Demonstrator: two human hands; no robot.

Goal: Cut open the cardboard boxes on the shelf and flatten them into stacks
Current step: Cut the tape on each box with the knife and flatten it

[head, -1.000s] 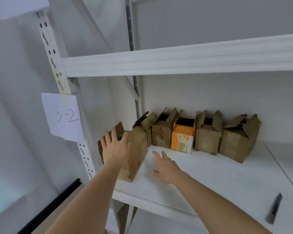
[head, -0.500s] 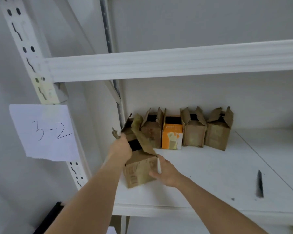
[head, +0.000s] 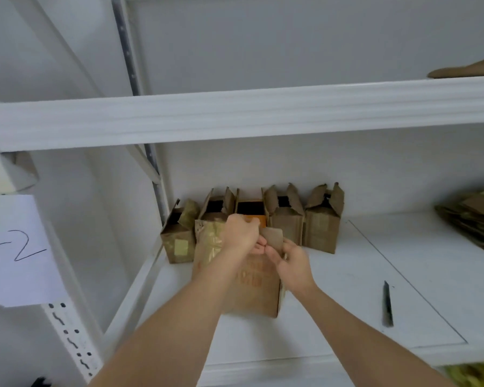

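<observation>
White metal shelf [head: 347, 289], carrying every item below; its upper board runs across above both hands. Large brown cardboard box [head: 259, 289], standing on the shelf directly beneath both hands, nearest the viewer, with faint red print on its front face. Row of five small open-topped boxes beyond the hands against the back wall: four brown cardboard boxes [head: 322, 230] and one orange-fronted box [head: 253, 217], the latter partly hidden behind the left hand. Stack of flattened brown cardboard [head: 470, 219], far to the right of the right hand at the shelf's edge. White paper label [head: 14, 250], well left of the left hand, on the upright. Left hand [head: 242, 236], fingers curled, gripping the top of the large box. Right hand [head: 292, 265], pinching an upright brown flap [head: 273, 237] of the same box. Slim dark utility knife [head: 387, 304], lying on the shelf right of the right hand, apart from it.
</observation>
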